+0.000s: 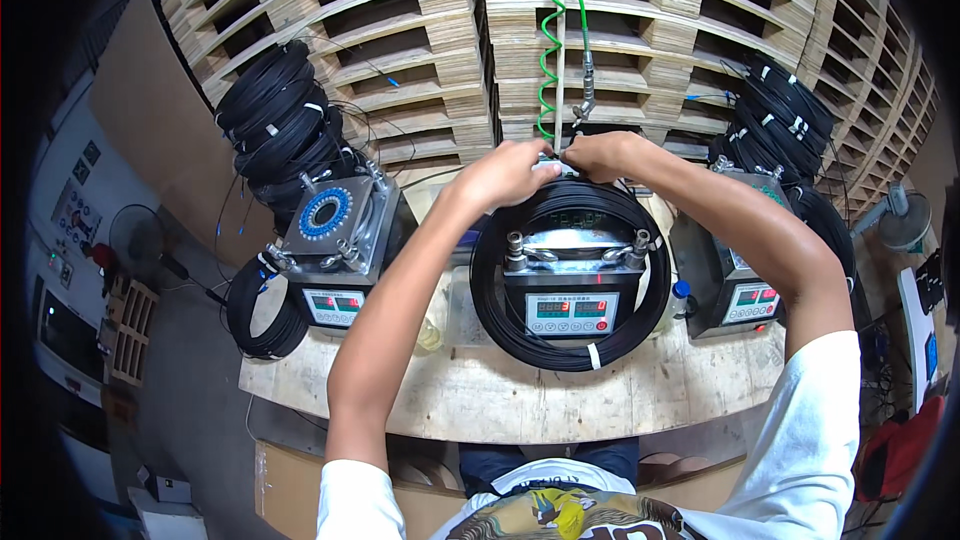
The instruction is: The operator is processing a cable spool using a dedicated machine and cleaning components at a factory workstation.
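A large ring of black cable [487, 295], bound with white ties, hangs around the front of the middle metal machine [572, 285]. My two hands meet behind the top of this coil. My left hand [512, 174] is closed, thumb towards the right, beside a small pale piece whose kind I cannot make out. My right hand [604, 154] is curled downward close to it, its fingertips mostly hidden. What the fingers hold is too small or covered to name. The machine's front carries a panel with red digits [572, 314] and buttons.
Similar machines stand left [335, 240] and right [735, 280], the left one topped by a ring of blue connectors [325, 214]. Black cable coils are stacked behind them at left [275, 110] and right [785, 120]. A green spiral hose [550, 40] hangs before wooden pallets [400, 30]. A blue-capped bottle [682, 298] stands on the wooden table [450, 405].
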A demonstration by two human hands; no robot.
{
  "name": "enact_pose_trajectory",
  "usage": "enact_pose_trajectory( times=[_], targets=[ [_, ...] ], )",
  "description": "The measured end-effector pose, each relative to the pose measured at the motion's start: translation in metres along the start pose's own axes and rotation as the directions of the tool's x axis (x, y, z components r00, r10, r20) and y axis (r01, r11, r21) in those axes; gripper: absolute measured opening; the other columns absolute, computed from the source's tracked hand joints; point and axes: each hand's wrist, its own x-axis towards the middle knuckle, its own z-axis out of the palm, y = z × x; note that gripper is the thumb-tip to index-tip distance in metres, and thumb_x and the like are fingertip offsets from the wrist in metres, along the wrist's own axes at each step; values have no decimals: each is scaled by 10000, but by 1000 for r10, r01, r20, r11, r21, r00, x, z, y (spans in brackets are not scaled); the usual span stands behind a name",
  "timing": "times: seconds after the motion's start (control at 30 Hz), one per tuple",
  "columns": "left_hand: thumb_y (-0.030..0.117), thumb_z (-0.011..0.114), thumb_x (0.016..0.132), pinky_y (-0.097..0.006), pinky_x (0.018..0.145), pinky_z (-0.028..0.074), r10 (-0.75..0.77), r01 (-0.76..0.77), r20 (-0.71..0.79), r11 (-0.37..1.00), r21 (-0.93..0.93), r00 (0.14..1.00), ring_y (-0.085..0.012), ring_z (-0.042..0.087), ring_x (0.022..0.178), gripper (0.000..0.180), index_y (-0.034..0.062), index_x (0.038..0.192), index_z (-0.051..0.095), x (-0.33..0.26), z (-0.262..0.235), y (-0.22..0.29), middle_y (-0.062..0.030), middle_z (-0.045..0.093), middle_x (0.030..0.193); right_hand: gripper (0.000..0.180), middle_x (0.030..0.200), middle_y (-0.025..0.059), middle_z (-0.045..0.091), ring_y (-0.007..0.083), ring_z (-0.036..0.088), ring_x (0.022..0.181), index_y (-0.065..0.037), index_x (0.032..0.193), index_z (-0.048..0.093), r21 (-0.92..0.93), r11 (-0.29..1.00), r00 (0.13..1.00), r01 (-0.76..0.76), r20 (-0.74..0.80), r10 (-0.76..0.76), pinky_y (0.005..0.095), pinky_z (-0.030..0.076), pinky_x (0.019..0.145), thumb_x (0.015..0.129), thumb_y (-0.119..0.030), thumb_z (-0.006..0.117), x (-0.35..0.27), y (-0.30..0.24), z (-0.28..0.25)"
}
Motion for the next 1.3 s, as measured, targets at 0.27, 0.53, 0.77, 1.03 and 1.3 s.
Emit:
enact_pose_trajectory(
  times=[0.27,0.53,0.77,1.03,1.3],
  targets=[
    [427,609,964,-449,943,522,-31,-43,286,968,247,958,-377,664,1084,485,30,1239,659,40,0,-1,-229,700,1126,264,942,204,713,387,692,912,0,1064,654,99,993,998,-56,30,54,467,549,759,804,-45,634,7,18,13],
    [375,601,970,-468,911,523,-23,-85,314,942,326,949,-395,670,1022,389,82,1213,684,52,4,-7,-225,711,1058,188,952,217,707,385,693,921,20,981,667,230,973,977,-1,-206,50,473,554,754,799,-23,648,-22,5,11],
    [353,576,990,-496,893,519,75,-200,368,927,316,927,-425,658,989,355,67,1171,683,53,1,-1,-233,706,1022,171,1061,210,702,353,702,950,0,984,691,17,1000,1000,-18,-21,18,459,567,762,839,-84,658,-12,-2,-9],
    [326,601,969,-511,847,536,180,-233,238,948,218,955,-445,665,905,333,36,1105,691,41,6,-4,-257,697,929,324,954,228,711,398,692,896,3,1050,660,44,990,987,131,-98,-126,467,561,745,728,40,649,-4,7,2],
    [268,598,968,-518,804,535,222,-281,240,928,247,945,-438,666,867,268,25,1002,706,53,9,-16,-247,695,896,180,774,222,689,394,688,747,49,853,689,126,982,973,141,-200,-114,468,545,650,685,35,626,-2,17,13]
  ],
)
